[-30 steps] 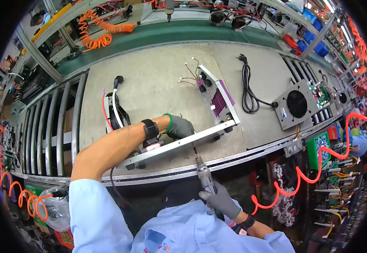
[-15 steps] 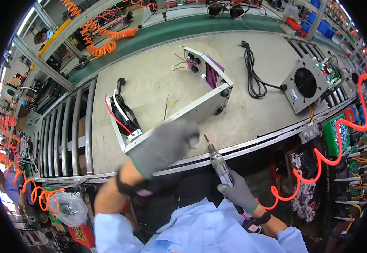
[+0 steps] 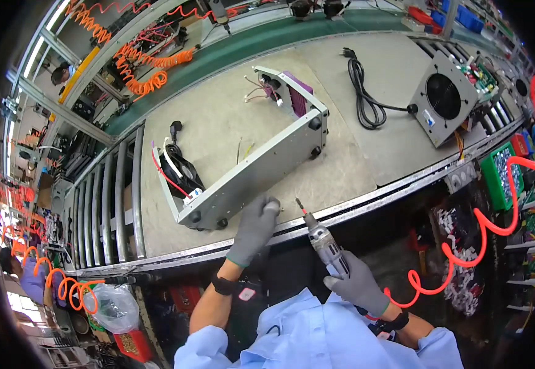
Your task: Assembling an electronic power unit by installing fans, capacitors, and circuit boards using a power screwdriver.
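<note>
My right hand [image 3: 361, 284] wraps round a grey power screwdriver [image 3: 327, 247], its thin bit pointing up and away over the bench edge. To its left, my gloved left hand [image 3: 257, 224] is closed with fingertips together just above the bench's near edge; anything pinched in them is too small to make out. Beyond that hand a grey metal chassis [image 3: 261, 161] stands on the bench, its side with round black feet facing me. A purple finned part [image 3: 298, 101] sits at its far right end. A black cord with red and white wires [image 3: 178, 169] lies at its left end.
A fan panel [image 3: 443, 98] with a black power cord [image 3: 366, 101] and a circuit board [image 3: 479, 83] stands at the right. Metal rollers [image 3: 110, 197] flank the bench. A red coiled hose [image 3: 464, 264] hangs at right, near a green bin [image 3: 502, 175] of small parts.
My left hand has come off the chassis's near side toward me and to the right, uncovering the black feet. The right hand still holds the screwdriver. The view has shifted slightly.
</note>
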Available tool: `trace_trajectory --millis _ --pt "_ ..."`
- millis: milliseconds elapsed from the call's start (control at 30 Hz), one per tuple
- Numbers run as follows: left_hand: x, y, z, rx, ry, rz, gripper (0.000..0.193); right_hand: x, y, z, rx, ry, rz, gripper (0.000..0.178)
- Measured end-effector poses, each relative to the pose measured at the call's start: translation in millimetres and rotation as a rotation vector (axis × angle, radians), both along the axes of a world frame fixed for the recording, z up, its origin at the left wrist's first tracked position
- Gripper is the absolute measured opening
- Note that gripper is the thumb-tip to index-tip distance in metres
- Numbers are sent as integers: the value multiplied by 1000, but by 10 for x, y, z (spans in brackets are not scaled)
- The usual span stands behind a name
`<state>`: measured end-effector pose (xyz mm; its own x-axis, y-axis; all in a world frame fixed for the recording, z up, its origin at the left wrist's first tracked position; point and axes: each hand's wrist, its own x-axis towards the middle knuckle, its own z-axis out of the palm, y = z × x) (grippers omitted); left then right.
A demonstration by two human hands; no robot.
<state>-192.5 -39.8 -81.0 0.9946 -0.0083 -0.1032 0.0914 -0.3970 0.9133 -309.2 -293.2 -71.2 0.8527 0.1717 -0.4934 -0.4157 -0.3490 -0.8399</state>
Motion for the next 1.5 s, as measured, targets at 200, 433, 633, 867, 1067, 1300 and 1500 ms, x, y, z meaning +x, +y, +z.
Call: trace_trajectory --millis 200,433,633,867,1067,1300,1500 --pt "-197 27 36 -857 430 116 26 -71 94 89 44 -87 142 51" --pt "-447 141 -19 -860 337 198 27 -149 214 -5 126 -79 155 51" --pt "-580 354 -141 -820 271 65 32 -80 145 43 235 92 316 52" --pt "-620 292 -67 -318 214 191 25 -95 255 156 323 318 174 47" --pt "-273 275 -281 681 -489 101 15 -20 266 140 288 153 88 43" --pt "-257 247 -251 698 -518 126 12 37 348 260 225 99 122 43" --pt "-554 588 619 153 -286 103 17 145 576 371 301 33 190 43"
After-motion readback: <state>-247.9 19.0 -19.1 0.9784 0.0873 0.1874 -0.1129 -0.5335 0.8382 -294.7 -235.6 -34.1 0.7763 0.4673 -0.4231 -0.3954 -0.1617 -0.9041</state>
